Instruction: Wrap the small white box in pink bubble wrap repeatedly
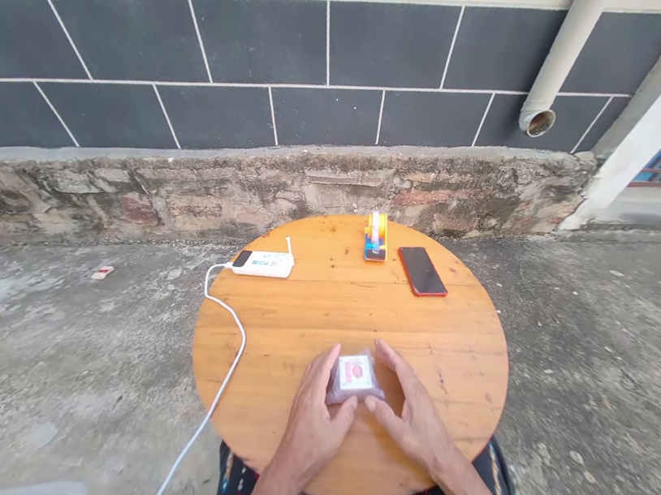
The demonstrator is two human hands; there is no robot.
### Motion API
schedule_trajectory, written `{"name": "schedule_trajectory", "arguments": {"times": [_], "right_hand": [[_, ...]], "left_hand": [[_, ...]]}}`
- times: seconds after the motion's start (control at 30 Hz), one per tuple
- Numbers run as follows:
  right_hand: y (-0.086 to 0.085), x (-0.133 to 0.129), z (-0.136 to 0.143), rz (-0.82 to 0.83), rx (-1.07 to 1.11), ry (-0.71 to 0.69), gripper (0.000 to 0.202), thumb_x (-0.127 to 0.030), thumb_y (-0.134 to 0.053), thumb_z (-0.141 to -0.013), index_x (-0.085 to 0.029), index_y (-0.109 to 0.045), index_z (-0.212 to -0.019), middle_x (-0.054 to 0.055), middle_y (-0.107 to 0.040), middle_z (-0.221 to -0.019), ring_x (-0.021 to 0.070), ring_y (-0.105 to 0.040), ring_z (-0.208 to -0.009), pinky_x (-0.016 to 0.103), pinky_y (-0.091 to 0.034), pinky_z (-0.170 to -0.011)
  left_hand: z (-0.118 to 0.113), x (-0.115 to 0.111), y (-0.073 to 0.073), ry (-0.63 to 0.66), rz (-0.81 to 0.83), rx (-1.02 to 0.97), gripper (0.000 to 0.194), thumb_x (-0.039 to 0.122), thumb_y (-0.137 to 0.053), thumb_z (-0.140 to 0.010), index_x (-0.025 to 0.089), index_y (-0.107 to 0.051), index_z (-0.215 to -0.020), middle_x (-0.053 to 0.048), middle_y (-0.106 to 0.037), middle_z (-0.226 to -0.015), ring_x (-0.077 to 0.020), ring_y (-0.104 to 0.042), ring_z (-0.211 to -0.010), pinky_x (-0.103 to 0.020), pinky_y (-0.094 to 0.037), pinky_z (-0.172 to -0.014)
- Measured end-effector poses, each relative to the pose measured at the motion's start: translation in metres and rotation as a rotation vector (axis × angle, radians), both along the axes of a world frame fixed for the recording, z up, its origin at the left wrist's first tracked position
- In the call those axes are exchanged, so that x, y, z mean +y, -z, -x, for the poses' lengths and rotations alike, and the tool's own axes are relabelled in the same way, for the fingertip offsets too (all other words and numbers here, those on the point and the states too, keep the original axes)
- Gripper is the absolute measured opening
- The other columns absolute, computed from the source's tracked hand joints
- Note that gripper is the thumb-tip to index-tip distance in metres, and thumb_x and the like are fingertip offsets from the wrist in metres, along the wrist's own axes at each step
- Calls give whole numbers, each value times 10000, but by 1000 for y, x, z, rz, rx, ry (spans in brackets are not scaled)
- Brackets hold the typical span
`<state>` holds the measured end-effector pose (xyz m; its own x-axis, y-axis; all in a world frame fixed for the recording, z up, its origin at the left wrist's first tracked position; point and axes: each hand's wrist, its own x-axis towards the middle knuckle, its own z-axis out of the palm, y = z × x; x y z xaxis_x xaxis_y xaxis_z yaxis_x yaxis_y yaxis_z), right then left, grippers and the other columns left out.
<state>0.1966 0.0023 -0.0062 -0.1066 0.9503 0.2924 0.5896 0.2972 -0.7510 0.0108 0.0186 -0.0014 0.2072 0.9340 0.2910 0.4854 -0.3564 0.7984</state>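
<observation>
A small package (354, 373) in clear plastic wrap lies on the near part of the round wooden table (339, 312). Its white top carries a pink-red print. My left hand (314, 405) is closed about its left side, with the thumb at the near edge. From the right, my right hand (410, 408) curves round it, its thumb at the near right corner and its index finger at the far right corner. A gap shows between the right palm and the wrap. The undersides of the fingers are hidden.
A white power strip (263, 263) sits at the table's far left, its white cable (239, 334) running off the left edge. Farther right are a yellow-and-blue tape dispenser (376, 237) and a red-edged phone (423, 271). A tiled wall (311, 111) stands behind.
</observation>
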Motion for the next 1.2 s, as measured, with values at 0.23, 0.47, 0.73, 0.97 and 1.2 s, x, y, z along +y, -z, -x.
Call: {"name": "schedule_trajectory", "arguments": {"times": [0.23, 0.47, 0.73, 0.97, 1.2], "right_hand": [[-1, 2, 0, -1, -43, -57, 706, -247, -560, -838, -228, -217, -1455, 103, -386, -1450, 269, -374, -1320, 501, -329, -1077], [1, 6, 0, -70, -66, -17, 550, -264, -561, -848, -228, -397, -1371, 98, -557, -1288, 263, -521, -1168, 459, -438, -987], [1, 3, 2, -110, -46, -9, 623, -276, -563, -847, -221, -320, -1419, 116, -435, -1413, 288, -421, -1291, 503, -376, -1049], [2, -2, -2, -54, 83, 37, 563, -301, -545, -869, -205, -345, -1386, 129, -459, -1394, 278, -442, -1278, 503, -375, -1054], [3, 1, -1, -90, 44, 17, 524, -286, -511, -890, -217, -364, -1388, 118, -559, -1281, 255, -535, -1170, 464, -448, -984]], "left_hand": [[1, -3, -1, -1, -4, -11, 678, 113, -511, -763, 209, -318, -1406, -111, -442, -1398, -248, -425, -1284, -459, -364, -1075], [1, -1, -3, 39, 3, -33, 617, 128, -488, -814, 238, -340, -1403, -91, -465, -1387, -238, -447, -1268, -442, -381, -1066], [1, -1, 0, 25, -24, -37, 628, 145, -506, -801, 241, -349, -1401, -94, -454, -1393, -249, -430, -1280, -463, -365, -1076], [5, -6, -5, -107, -43, -80, 548, 192, -526, -777, 175, -445, -1319, -123, -547, -1242, -237, -575, -1048, -388, -508, -879], [6, -2, -7, -23, 25, -145, 478, 194, -484, -828, 188, -464, -1306, -80, -612, -1036, -180, -598, -869, -355, -517, -819]]}}
